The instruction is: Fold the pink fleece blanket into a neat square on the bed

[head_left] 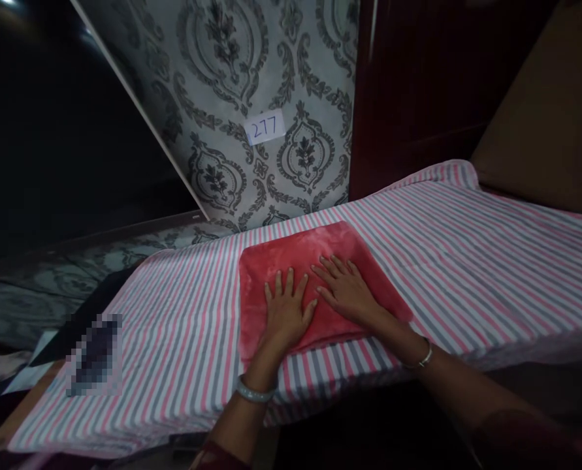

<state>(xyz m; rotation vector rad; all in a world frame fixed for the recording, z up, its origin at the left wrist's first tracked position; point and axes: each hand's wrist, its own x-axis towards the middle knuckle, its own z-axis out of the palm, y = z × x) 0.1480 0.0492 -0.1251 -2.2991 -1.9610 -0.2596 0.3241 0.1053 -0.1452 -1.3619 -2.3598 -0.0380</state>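
A folded red plush cloth (291, 258) lies flat on a surface covered with a pink, grey and white striped sheet (467, 254). My left hand (285, 312) rests flat on the cloth's near left part, fingers spread and pointing away from me. My right hand (347, 290) lies flat beside it on the cloth's right part, fingers stretched out toward the upper left. Both hands hold nothing. Each wrist carries a bangle.
A wall with grey damask wallpaper (232, 78) stands behind, bearing a paper label (265, 126) reading 277. A dark wooden panel (418, 85) rises at the back right. A brown cushion (550, 124) sits at far right. A blurred dark object (95, 356) lies near the sheet's left edge.
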